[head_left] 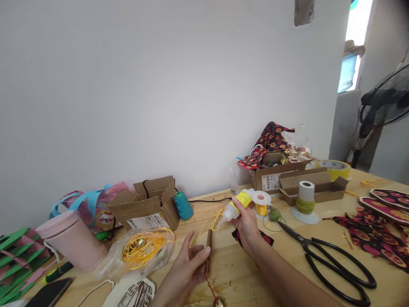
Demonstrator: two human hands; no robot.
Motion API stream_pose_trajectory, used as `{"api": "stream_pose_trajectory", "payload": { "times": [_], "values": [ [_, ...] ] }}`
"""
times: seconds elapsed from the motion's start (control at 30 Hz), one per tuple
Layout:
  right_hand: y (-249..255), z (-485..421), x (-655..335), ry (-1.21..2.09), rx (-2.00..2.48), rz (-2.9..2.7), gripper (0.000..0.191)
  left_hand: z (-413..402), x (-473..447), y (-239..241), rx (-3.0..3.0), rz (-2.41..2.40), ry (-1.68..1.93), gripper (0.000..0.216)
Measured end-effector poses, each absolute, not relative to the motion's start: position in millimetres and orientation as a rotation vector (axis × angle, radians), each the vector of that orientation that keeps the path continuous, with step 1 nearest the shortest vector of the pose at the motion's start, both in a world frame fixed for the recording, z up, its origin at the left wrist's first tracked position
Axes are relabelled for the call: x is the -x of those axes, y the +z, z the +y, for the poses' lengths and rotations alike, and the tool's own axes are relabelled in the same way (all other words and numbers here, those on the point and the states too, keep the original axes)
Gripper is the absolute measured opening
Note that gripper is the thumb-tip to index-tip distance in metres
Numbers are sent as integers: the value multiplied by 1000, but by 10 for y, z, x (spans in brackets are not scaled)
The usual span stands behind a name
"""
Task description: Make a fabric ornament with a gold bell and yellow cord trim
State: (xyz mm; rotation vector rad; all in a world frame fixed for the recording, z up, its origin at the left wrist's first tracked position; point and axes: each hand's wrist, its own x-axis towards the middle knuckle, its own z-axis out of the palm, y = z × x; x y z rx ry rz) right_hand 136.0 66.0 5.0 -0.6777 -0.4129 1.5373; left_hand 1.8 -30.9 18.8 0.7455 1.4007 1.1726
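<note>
My left hand (188, 265) pinched a slim brown rod (209, 241), my thumb covering part of its length. From its lower end ran a red cord (211, 288) to a gold bell (219, 302), cut off at the bottom edge. My right hand (246, 224) gripped a yellow-labelled bottle (242, 201), nozzle tilted down near the yellow cord (217, 216); I couldn't tell whether they touched. My right wrist hid part of a patterned cloth (266, 239).
</note>
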Motion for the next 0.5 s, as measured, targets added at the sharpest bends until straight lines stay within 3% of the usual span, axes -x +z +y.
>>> {"api": "stream_pose_trajectory", "payload": {
  "times": [0.23,0.5],
  "values": [
    [70,638,-1368,1536,679,-390,38,-380,-29,263,-617,1328,1185,72],
    [58,651,-1363,1533,680,-386,35,-393,69,71,-837,1570,1149,87]
  ]
}}
